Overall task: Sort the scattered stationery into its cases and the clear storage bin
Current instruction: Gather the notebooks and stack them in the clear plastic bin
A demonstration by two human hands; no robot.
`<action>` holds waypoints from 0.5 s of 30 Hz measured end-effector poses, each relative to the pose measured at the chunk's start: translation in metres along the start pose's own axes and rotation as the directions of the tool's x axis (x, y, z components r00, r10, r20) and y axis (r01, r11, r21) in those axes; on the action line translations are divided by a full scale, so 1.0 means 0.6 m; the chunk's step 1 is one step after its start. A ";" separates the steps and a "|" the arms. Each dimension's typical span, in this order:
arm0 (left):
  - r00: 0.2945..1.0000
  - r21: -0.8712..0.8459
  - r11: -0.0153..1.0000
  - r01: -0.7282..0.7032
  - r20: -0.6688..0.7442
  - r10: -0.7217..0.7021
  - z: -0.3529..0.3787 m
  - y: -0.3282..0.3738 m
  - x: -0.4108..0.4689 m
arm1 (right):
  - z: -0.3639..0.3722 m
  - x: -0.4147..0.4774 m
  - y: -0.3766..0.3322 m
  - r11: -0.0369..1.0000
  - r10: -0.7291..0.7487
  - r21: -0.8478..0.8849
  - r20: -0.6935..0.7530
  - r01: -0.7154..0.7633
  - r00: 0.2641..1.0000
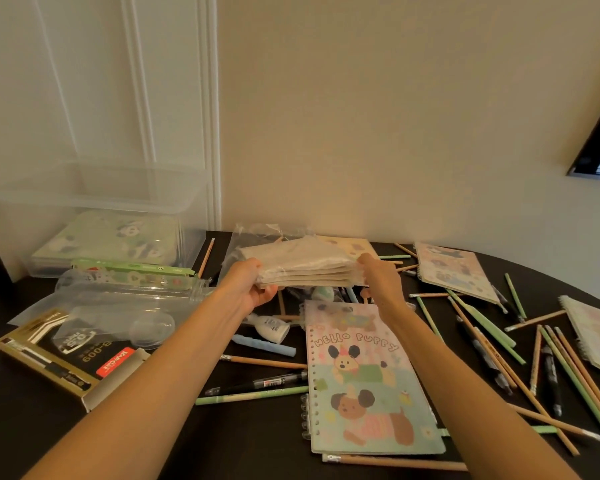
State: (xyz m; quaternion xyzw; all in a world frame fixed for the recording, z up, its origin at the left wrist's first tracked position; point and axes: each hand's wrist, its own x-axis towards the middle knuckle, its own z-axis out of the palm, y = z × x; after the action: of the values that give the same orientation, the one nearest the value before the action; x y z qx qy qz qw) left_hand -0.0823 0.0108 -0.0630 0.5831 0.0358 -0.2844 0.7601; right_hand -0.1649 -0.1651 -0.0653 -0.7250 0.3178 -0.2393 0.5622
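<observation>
stationery lies scattered over the dark table, and both arms reach forward over its middle, holding up a stack of thin notebooks in clear wrap above the clutter near the far edge. the left hand grips the stack's left end, thumb on top and fingers curled beneath; the right hand pinches the right end, its fingers curled round the edge. the stack looks pale grey-brown, several flat layers sagging slightly (the loose plastic bunches up behind it). at the far left corner stands the clear storage bin, open-topped, with a green panda-print notebook lying flat inside. in front of the bin lies a clear tube case on its side, a green patterned box resting against it, and an open black and gold pen box sits near the left edge. a "hello puppy" notebook lies flat toward the near edge, and pencils and pens are strewn on the right side.
</observation>
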 end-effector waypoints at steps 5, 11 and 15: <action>0.999 0.026 1.000 -0.018 -0.033 0.019 0.004 -0.009 0.001 | 0.015 -0.027 0.018 0.958 0.128 0.237 0.147 -0.161 0.981; 0.995 0.208 0.974 -0.094 -0.024 0.101 0.025 -0.036 0.009 | 0.055 -0.031 0.005 0.808 0.264 0.522 0.098 -0.275 0.960; 0.982 0.304 0.936 -0.179 -0.002 0.188 0.033 -0.034 0.010 | 0.054 -0.024 0.011 0.740 0.339 0.588 0.092 -0.325 0.936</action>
State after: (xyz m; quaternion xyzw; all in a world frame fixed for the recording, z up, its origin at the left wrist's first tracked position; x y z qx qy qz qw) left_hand -0.0927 -0.0128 -0.0765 0.6976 -0.0510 -0.2054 0.6845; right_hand -0.1534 -0.1342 -0.0797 -0.4410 0.3565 -0.2304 0.7908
